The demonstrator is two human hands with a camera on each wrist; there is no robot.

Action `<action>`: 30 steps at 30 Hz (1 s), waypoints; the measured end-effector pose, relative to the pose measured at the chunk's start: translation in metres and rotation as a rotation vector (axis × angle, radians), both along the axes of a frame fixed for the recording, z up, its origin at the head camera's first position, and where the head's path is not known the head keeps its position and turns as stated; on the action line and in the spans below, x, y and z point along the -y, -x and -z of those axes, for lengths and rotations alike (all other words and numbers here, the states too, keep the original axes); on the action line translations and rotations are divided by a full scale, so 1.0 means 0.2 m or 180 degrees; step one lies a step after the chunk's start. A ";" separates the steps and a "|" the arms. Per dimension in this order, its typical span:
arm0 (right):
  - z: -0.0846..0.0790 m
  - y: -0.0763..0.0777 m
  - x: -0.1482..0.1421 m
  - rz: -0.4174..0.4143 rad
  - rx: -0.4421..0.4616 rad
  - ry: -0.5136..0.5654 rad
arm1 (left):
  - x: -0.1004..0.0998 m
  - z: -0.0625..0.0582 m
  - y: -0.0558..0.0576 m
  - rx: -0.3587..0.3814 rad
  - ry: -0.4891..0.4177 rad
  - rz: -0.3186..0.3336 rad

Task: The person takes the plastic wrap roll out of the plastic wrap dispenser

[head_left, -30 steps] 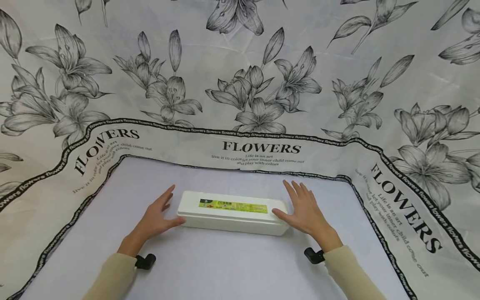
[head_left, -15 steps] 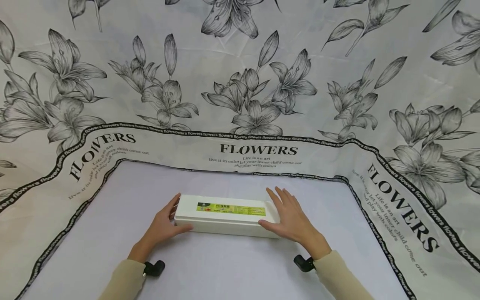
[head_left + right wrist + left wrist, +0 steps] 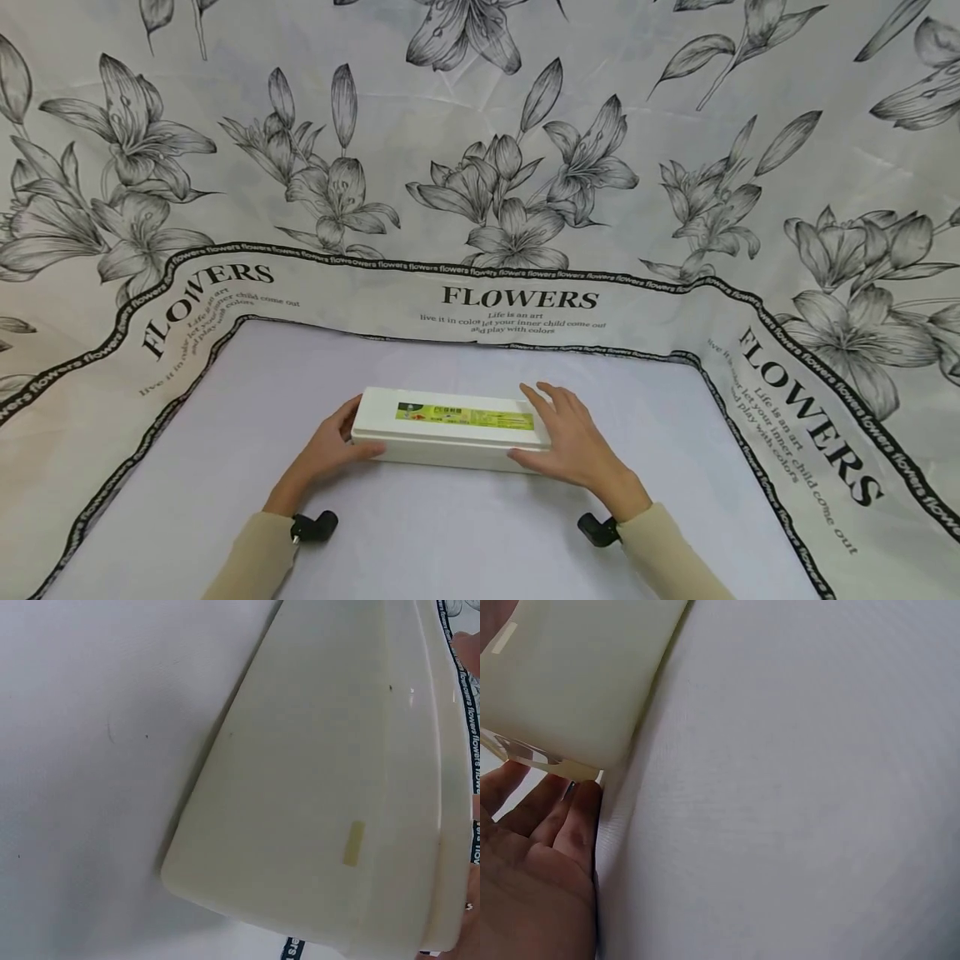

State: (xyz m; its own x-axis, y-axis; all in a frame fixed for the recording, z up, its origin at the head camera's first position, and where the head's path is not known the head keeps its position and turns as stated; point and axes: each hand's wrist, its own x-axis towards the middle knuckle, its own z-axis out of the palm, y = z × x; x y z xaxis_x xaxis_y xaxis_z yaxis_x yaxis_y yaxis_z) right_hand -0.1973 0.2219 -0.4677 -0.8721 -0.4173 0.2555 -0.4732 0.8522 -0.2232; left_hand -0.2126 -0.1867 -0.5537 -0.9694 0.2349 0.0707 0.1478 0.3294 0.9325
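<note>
A long white lidded plastic box (image 3: 442, 452) lies crosswise on the table, with a green and yellow label (image 3: 465, 415) on its lid. My left hand (image 3: 330, 446) grips its left end, thumb along the front wall; in the left wrist view, fingertips (image 3: 583, 796) meet the rim at that end. Around the right end is my right hand (image 3: 577, 442), thumb near the front edge and fingers spread over the far edge, hiding that end. In the right wrist view the box wall (image 3: 300, 772) fills the middle, and parts of fingers (image 3: 466, 652) show beyond the lid rim.
The box stands on a white tabletop (image 3: 457, 542). Behind it hangs a floral cloth (image 3: 517, 208) with a black-edged lettered border (image 3: 521, 304), which also runs along both sides of the table. A black wrist camera (image 3: 315, 527) sits on each wrist.
My left hand has moved right and closed round the left end of the box. My right hand has moved left over the right end. The box has hardly shifted.
</note>
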 end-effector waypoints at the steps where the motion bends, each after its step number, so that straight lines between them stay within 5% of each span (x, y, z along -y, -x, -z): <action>1: 0.01 0.00 0.00 -0.0004 -0.0026 -0.0014 | 0.00 0.00 0.00 0.0005 0.0022 0.0009; 30: 0.04 0.02 0.02 -0.0052 -0.0049 -0.0246 | 0.00 0.01 0.01 0.0217 -0.0097 -0.0015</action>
